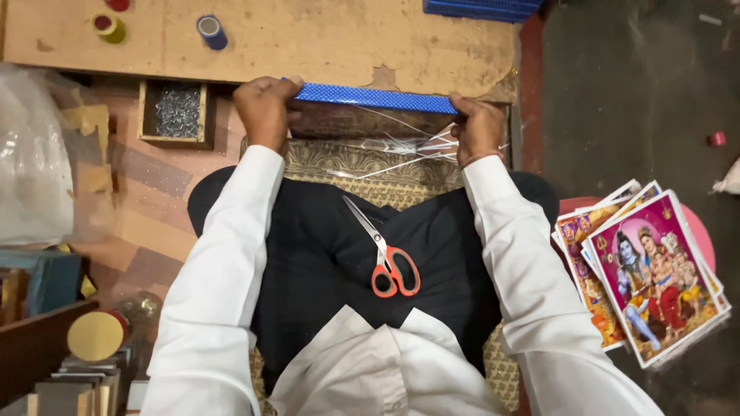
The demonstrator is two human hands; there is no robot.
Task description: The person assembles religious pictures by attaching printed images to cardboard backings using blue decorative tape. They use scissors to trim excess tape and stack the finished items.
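**Blue strip braced at the counter's edge**

Left hand (266, 108) and right hand (478, 127) each close their grip on one end of a glittery blue strip (375, 98), held level against the wooden counter (308, 42) (likely for steadiness). Scissors (385, 254) rest on the lap, prints (651, 273) stacked nearby.

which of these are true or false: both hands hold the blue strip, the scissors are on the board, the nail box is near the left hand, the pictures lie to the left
1. Both hands hold the blue strip: true; the left hand and right hand grip its two ends.
2. The scissors are on the board: false; they lie on the person's dark lap.
3. The nail box is near the left hand: true.
4. The pictures lie to the left: false; they are stacked on the right.
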